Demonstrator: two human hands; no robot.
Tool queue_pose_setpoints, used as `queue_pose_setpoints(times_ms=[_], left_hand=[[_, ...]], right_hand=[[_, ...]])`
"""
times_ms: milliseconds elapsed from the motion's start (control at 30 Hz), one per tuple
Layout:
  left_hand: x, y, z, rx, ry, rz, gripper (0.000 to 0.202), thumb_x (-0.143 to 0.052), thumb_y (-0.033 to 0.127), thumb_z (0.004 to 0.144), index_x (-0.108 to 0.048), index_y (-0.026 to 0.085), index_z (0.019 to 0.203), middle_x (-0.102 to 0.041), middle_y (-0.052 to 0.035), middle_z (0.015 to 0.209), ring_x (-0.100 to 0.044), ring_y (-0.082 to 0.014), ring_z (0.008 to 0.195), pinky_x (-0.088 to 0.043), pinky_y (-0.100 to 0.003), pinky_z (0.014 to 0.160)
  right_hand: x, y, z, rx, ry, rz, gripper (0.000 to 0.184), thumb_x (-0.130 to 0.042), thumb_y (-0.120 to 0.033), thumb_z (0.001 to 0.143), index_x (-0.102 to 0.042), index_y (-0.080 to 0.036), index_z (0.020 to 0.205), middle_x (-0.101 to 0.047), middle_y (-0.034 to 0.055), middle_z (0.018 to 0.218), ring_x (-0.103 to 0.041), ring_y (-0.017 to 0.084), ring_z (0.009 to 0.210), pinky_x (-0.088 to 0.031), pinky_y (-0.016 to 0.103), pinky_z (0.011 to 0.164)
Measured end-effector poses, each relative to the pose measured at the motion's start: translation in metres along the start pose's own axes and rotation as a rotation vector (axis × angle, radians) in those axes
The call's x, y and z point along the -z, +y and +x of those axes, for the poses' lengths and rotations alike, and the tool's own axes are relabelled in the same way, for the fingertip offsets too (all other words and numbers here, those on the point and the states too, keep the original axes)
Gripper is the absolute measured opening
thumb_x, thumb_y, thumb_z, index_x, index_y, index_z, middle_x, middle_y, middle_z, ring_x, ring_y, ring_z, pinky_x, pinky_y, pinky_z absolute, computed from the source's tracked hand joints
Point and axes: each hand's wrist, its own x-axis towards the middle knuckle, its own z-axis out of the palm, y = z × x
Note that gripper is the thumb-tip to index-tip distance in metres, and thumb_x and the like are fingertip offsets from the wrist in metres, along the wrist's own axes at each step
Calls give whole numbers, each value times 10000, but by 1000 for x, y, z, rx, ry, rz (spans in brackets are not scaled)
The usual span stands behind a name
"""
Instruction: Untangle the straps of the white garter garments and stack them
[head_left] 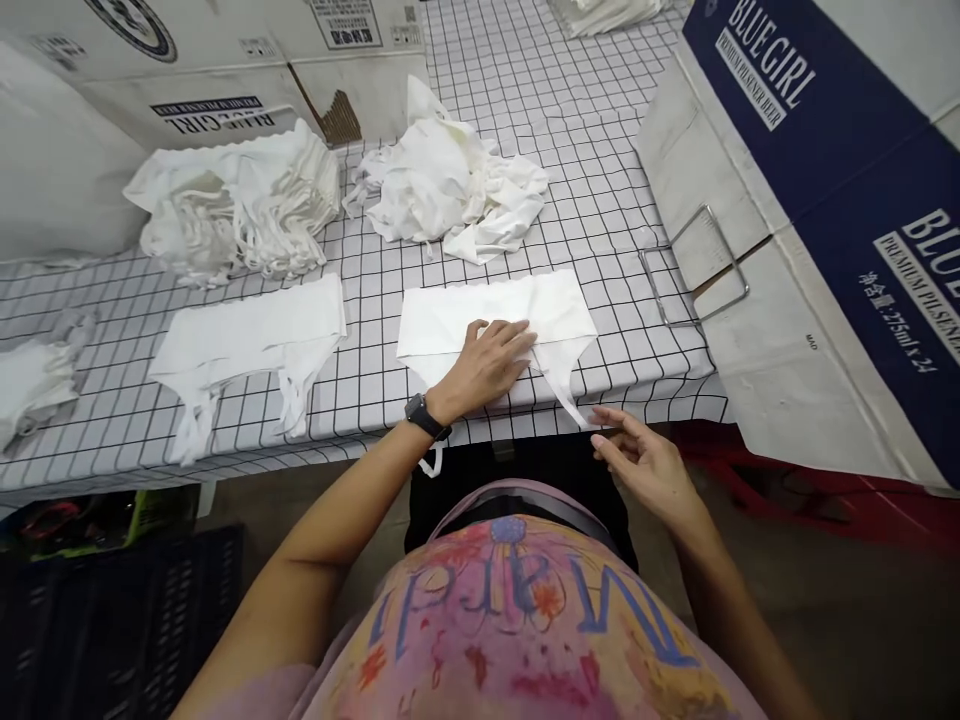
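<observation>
A white garment (555,310) lies spread flat near the front edge of the checked tablecloth (600,190). My left hand (491,362), with a dark watch on the wrist, presses flat on the garment's middle, fingers stretched out. My right hand (637,455) hovers at the table's front edge, fingers loosely apart, its fingertips at the tip of the garment's hanging strap (566,392). Whether it pinches the strap I cannot make out.
A second flat white garment (247,340) lies to the left. Behind it sits a folded stack (240,205) and a crumpled white pile (450,185). A wire frame (694,270) rests at the right by blue-printed cartons (840,180). More cartons stand at the back left.
</observation>
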Motion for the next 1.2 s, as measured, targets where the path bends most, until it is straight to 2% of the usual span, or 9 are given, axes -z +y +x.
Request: queue_pose_setpoints(times_ms=[133, 267, 433, 567, 700, 800, 933, 1100, 1200], left_hand=[[8, -10, -35, 197, 354, -154, 292, -570, 256, 1017, -661, 232, 1294, -673, -88, 1405, -606, -247, 1298, -480, -494, 1125], [37, -17, -91, 490, 594, -263, 182, -596, 260, 990, -753, 215, 1071, -782, -59, 1089, -712, -206, 1068, -579, -390, 973], [55, 0, -151, 723, 521, -549, 183, -662, 311, 950, -772, 187, 1028, -796, -43, 926, -741, -167, 834, -598, -298, 801], [22, 21, -180, 750, 357, -450, 155, -637, 268, 947, -764, 189, 987, -785, -33, 912, -711, -166, 802, -568, -290, 760], [-26, 32, -196, 742, 361, -271, 238, -661, 187, 912, -714, 163, 1142, -769, -79, 1088, -688, -217, 1030, -557, -369, 937], [-44, 35, -203, 733, 366, -317, 126, -680, 207, 929, -733, 185, 1041, -776, -68, 1082, -679, -219, 1086, -545, -373, 963], [-43, 38, -212, 679, 429, -367, 102, -666, 223, 953, -730, 194, 880, -782, -50, 954, -706, -192, 964, -543, -341, 881], [-40, 49, -223, 523, 435, -42, 195, -550, 149, 996, -736, 194, 1033, -759, -38, 871, -682, -174, 836, -511, -377, 868], [-40, 56, -226, 585, 552, -40, 199, -555, 148, 1001, -733, 197, 1073, -737, -34, 867, -666, -161, 819, -521, -342, 799]], right_hand=[[1, -6, -8, 119, 143, -93, 355, -663, -452, 917, -747, -214, 1166, -775, 103, 1089, -734, 213, 823, -589, 347, 753], [-34, -14, 5, 133, -174, 38, 341, -645, -468, 939, -763, -215, 1135, -786, 93, 1038, -738, 212, 820, -589, 349, 771], [-127, -30, 40, 181, -521, 138, 387, -691, -468, 890, -759, -222, 1182, -763, 101, 1131, -714, 219, 866, -576, 360, 779], [-177, -45, 51, 47, -622, 327, 450, -779, -501, 784, -763, -199, 1117, -756, 64, 955, -663, 188, 797, -534, 322, 742], [-184, -55, 45, -52, -612, 455, 422, -774, -578, 774, -769, -186, 931, -682, 20, 785, -562, 133, 680, -455, 267, 640], [-177, -60, 43, -65, -605, 426, 457, -791, -613, 755, -768, -181, 902, -606, -15, 667, -489, 110, 612, -407, 254, 593], [-174, -69, 45, -114, -584, 387, 521, -796, -655, 723, -790, -162, 890, -647, 16, 697, -489, 106, 599, -367, 240, 526], [-181, -79, 47, -189, -510, 475, 463, -838, -608, 671, -782, -160, 775, -716, 70, 808, -435, 83, 544, -265, 238, 444], [-184, -81, 47, -192, -493, 528, 414, -865, -553, 642, -779, -159, 737, -722, 81, 814, -449, 89, 566, -275, 235, 449]])
